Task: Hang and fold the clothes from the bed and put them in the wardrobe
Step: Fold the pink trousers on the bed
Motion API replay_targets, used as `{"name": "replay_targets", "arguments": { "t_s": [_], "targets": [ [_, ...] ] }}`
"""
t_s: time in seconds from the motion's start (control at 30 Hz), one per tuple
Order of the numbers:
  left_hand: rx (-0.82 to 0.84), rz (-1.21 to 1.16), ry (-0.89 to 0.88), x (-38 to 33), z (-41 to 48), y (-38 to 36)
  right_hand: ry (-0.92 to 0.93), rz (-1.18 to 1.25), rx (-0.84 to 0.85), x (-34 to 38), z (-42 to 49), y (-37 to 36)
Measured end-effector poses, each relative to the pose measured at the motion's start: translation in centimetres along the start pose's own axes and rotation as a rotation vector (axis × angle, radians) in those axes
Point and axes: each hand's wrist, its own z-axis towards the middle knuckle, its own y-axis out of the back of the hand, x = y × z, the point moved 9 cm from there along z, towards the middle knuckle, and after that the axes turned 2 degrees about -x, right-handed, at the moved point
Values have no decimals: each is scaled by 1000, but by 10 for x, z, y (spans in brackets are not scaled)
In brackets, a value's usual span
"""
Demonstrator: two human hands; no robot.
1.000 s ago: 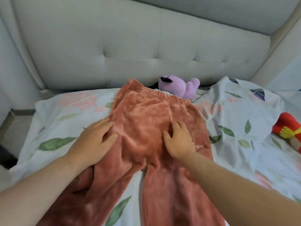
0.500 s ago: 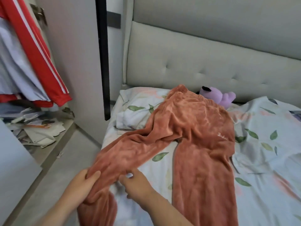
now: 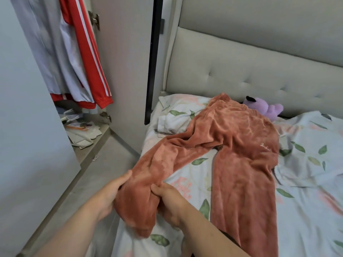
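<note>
Rust-orange fleece trousers (image 3: 241, 145) lie spread on the bed (image 3: 306, 210), waistband toward the headboard, one leg straight down the bed, the other angled left off the bed's edge. My left hand (image 3: 111, 193) grips that left leg's lower end from the left side. My right hand (image 3: 167, 199) pinches the same leg from the right, thumb on top. The cuff hangs bunched between both hands. The open wardrobe (image 3: 78, 75) stands at the left with clothes hanging inside.
A red jacket with white stripes (image 3: 89, 58) hangs in the wardrobe above a shelf of papers (image 3: 81, 130). A purple plush toy (image 3: 263, 110) lies by the grey padded headboard (image 3: 241, 71). A leaf-print pillow (image 3: 176, 115) sits at the bed's left corner. A narrow floor strip (image 3: 89, 175) separates bed and wardrobe.
My hands left the trousers' waist area and took hold of the lower left leg. The view swung left, bringing the wardrobe into sight. The leg now bunches between my hands.
</note>
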Motion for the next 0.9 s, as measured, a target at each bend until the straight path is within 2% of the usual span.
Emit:
{"name": "replay_targets", "arguments": {
  "t_s": [0.1, 0.23, 0.27, 0.33, 0.43, 0.53, 0.6, 0.7, 0.8, 0.9],
  "targets": [
    [95, -2, 5, 1, -4, 0, -25, 41, 67, 3, -9, -7],
    [-22, 51, -15, -6, -3, 34, -155, -84, -14, -12, -3, 2],
    [-44, 109, -14, -7, -3, 44, -193, -159, -24, -18, -1, 2],
    [-128, 368, -45, -9, 2, 67, -238, -349, -49, -30, 2, 5],
    [-272, 679, -27, -5, 11, 93, -126, -507, -224, -18, 9, 23],
    [-245, 783, 24, 2, 23, 88, 99, -517, -442, 17, 21, 47],
    [-207, 742, 22, 2, 35, 77, 164, -477, -549, 35, 29, 63],
    [-213, 551, -39, -8, 55, 58, 149, -327, -686, 43, 39, 94],
    [-215, 437, -42, -11, 75, 44, 116, -126, -676, 36, 59, 110],
    [-179, 471, -41, -10, 87, 33, 85, -95, -683, 31, 68, 116]
  ]
}}
